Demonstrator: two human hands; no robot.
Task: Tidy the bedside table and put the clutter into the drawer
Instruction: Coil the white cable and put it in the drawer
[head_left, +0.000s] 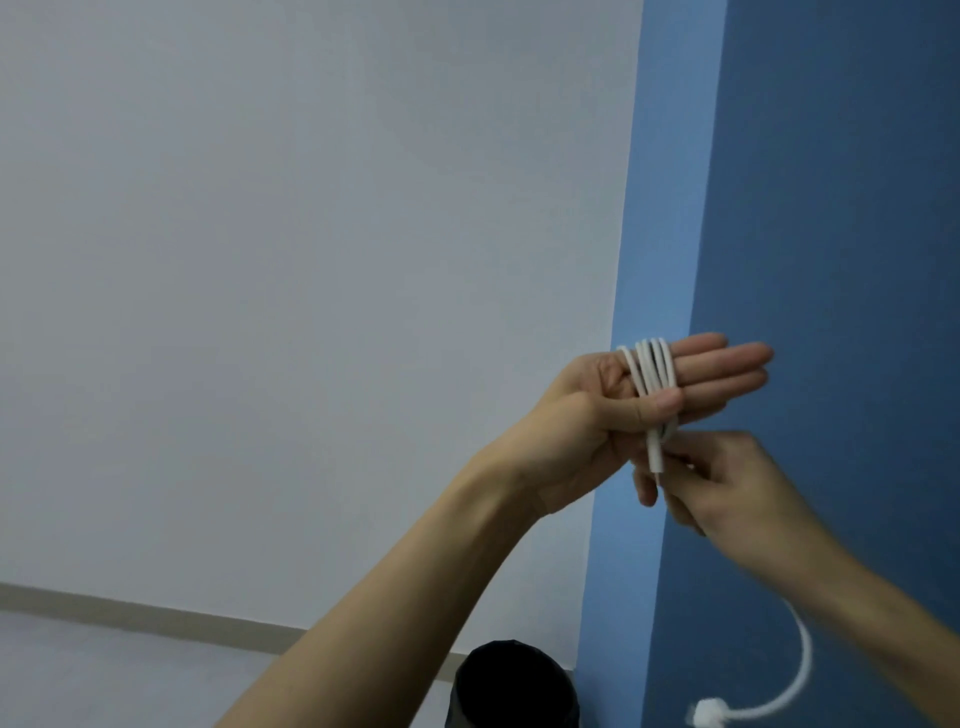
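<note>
A white charging cable (652, 371) is wound in several loops round the straight fingers of my left hand (613, 410), raised in front of the wall. The left thumb presses the loops against the fingers. One plug end (655, 453) hangs down below the thumb. My right hand (727, 483) is just under it, its fingers pinching the cable beside that plug. The free tail of the cable (800, 660) curves down under my right forearm and ends in a white plug (707, 718) at the bottom edge. The bedside table and drawer are out of view.
A pale grey wall (311, 260) fills the left, a blue wall (831, 208) the right, meeting at a corner. A dark round object (514, 686) stands at the bottom middle by the skirting board (130, 610).
</note>
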